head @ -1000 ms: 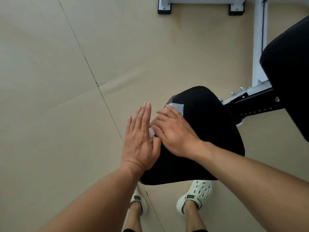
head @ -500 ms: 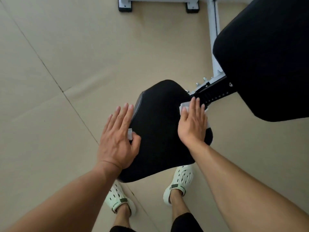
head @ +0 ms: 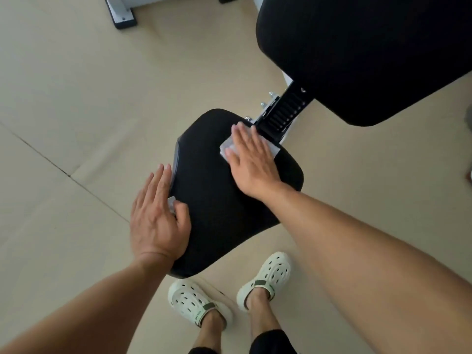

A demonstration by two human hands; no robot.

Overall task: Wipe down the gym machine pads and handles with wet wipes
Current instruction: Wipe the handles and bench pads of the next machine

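The right hand (head: 251, 159) is lying flat, fingers straight and close together, pressing a white wet wipe (head: 226, 148) onto the far end of the black seat pad (head: 219, 198), just beside the black adjustment bar (head: 284, 112) that joins the seat to the frame. Edges of the wipe are showing at the fingertips and on both sides of the hand. The left hand (head: 158, 215) is resting against the seat pad's left edge, fingers straight along the side and the thumb lying on top; a small bit of a second wipe (head: 171, 201) is peeking out between thumb and palm, so it is pressing it to the pad rather than curling round it. The larger black back pad (head: 357, 52) is hanging over the upper right. Below the seat, two feet in pale clogs (head: 265, 277) are standing on the beige floor (head: 76, 98), and a white frame foot (head: 120, 14) is sitting near the top.
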